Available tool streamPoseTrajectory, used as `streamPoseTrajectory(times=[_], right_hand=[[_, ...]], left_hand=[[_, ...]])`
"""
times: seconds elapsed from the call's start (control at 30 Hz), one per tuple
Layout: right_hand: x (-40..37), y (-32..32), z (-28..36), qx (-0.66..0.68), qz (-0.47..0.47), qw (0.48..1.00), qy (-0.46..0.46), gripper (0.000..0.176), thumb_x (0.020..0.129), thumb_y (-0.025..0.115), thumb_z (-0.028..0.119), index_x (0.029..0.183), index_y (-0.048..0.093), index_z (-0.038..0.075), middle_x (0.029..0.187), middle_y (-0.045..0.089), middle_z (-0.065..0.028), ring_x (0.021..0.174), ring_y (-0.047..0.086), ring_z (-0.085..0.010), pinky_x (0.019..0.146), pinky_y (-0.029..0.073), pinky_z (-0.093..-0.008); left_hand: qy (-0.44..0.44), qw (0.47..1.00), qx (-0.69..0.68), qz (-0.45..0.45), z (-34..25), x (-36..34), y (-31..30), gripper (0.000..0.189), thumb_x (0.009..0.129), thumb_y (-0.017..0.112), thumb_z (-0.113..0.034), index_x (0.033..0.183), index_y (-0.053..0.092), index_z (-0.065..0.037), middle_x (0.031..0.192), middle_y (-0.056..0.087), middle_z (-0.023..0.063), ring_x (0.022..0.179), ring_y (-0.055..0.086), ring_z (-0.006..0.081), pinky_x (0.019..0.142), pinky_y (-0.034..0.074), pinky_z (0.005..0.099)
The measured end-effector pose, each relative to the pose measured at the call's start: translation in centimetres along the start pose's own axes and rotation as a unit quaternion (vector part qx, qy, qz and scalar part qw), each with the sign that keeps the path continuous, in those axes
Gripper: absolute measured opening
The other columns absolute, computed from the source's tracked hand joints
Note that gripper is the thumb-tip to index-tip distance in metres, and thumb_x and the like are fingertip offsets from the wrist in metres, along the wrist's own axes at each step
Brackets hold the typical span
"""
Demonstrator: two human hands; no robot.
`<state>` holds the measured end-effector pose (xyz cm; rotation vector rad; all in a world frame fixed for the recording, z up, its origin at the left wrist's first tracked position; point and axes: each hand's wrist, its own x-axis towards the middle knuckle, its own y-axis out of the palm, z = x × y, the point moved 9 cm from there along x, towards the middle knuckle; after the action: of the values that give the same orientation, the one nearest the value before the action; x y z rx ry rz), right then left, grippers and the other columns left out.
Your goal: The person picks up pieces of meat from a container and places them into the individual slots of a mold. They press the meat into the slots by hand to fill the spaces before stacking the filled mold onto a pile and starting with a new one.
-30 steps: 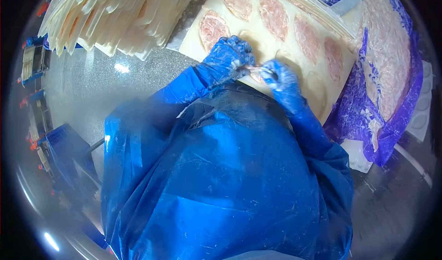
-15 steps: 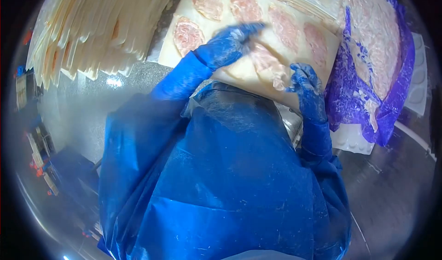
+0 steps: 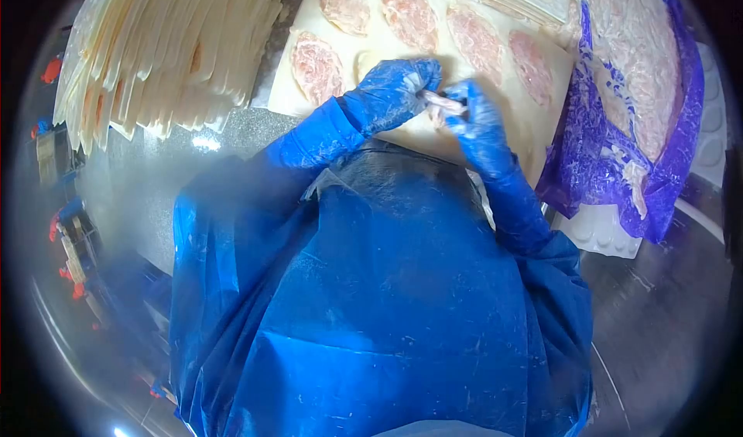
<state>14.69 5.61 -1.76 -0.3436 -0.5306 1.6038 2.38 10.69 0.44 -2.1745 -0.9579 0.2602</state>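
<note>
Meat strip (image 3: 444,104) above the tray (image 3: 530,131)

Pale pink and whitish, short and narrow, it bridges the left hand (image 3: 398,90) and right hand (image 3: 478,119), its ends partly hidden in their grip, slanting slightly down toward the latter

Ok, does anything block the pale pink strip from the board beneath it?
Nothing visible does. The left hand and right hand hold the pale pink strip over the board; the filled pink ovals I can see lie off to its sides. The hands hide some board.
</note>
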Motion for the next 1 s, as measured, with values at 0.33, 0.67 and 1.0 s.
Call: streamPoseTrajectory(times=[0.33,0.67,1.0], right_hand=[[-6.2,-4.5,3.4,-0.220,-0.007,0.970,-0.105,0.039,0.087,0.065,0.016,0.125,0.062,0.010,0.122,0.061,-0.0117,0.117,0.056,-0.0322,0.102,0.043,-0.0443],[-4.3,-2.8,-0.9,-0.304,-0.054,0.949,-0.057,0.017,0.092,0.063,0.020,0.105,0.069,0.011,0.107,0.067,-0.0120,0.102,0.061,-0.0325,0.087,0.050,-0.0460],[-6.3,-6.7,-2.0,-0.152,-0.042,0.983,0.092,0.016,0.090,0.066,0.009,0.105,0.064,0.004,0.098,0.066,-0.0165,0.088,0.066,-0.0326,0.078,0.052,-0.0404]], left_hand=[[0.127,0.971,0.150,-0.135,-1.3,0.5,-1.4,0.028,0.095,0.051,-0.005,0.115,0.069,-0.010,0.118,0.068,0.0113,0.108,0.064,0.0292,0.098,0.050,0.0390],[0.133,0.954,0.267,0.003,-1.6,-2.0,1.5,0.031,0.090,0.059,-0.010,0.121,0.065,-0.013,0.121,0.065,0.0117,0.107,0.063,0.0315,0.093,0.052,0.0408],[0.059,0.971,0.229,0.030,-3.3,-5.5,3.0,0.058,0.092,0.053,-0.022,0.148,0.044,-0.009,0.155,0.041,0.0142,0.148,0.031,0.0338,0.123,0.017,0.0525]])
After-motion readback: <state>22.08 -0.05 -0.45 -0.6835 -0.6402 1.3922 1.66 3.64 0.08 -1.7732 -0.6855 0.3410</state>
